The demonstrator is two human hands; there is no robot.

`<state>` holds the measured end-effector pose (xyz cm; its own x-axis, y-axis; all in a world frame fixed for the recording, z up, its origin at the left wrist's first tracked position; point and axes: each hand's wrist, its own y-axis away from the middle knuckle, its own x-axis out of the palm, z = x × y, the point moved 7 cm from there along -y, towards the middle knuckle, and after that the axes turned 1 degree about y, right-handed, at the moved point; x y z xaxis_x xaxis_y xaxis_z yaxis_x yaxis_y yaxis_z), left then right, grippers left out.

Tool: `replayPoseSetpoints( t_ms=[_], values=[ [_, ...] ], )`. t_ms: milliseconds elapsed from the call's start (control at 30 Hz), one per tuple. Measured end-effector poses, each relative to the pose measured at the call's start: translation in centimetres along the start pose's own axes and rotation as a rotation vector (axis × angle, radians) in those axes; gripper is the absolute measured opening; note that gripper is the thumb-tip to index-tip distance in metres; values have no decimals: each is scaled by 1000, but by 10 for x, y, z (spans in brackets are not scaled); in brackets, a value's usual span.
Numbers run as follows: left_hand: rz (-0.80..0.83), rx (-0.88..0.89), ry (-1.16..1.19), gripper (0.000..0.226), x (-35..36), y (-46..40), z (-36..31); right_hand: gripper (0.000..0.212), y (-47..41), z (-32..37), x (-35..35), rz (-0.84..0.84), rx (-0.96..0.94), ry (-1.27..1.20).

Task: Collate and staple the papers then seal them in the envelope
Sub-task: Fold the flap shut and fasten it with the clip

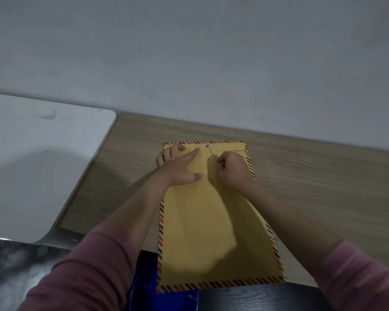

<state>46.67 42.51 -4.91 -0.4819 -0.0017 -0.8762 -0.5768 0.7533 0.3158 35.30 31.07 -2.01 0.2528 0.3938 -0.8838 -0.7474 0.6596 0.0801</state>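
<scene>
Left hand (180, 166) presses flat, fingers spread, on the envelope (211, 232). Right hand (233, 170), just beside it, pinches the closure string (212, 153) between curled fingers.

left hand (180, 166): fingers spread, pressing flat | right hand (233, 170): fingers curled, pinching | both forearms extended forward

Single head-worn view, wide-angle, looking forward and steeply down from close above the wooden table (312, 176), facing its far edge against the wall (211, 52).
</scene>
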Motion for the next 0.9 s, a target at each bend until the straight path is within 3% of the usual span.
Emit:
replayPoseSetpoints(
  t_ms=[100, 267, 400, 667, 900],
  values=[
    [60, 17, -12, 86, -5, -4, 1, 24, 9, 5, 3, 8, -85, 114],
    [8, 80, -32, 93, -11, -5, 3, 32, 20, 18, 14, 61, -216, 449],
    [-9, 91, -8, 94, -10, -5, 4, 27, 23, 30, 20, 96, -302, 509],
    [-23, 117, 55, 94, -8, -6, 7, 32, -3, 51, 27, 237, -303, 106],
    [-35, 117, 46, 97, -8, -5, 6, 23, -24, 47, -2, 64, -262, -174]
  ],
)
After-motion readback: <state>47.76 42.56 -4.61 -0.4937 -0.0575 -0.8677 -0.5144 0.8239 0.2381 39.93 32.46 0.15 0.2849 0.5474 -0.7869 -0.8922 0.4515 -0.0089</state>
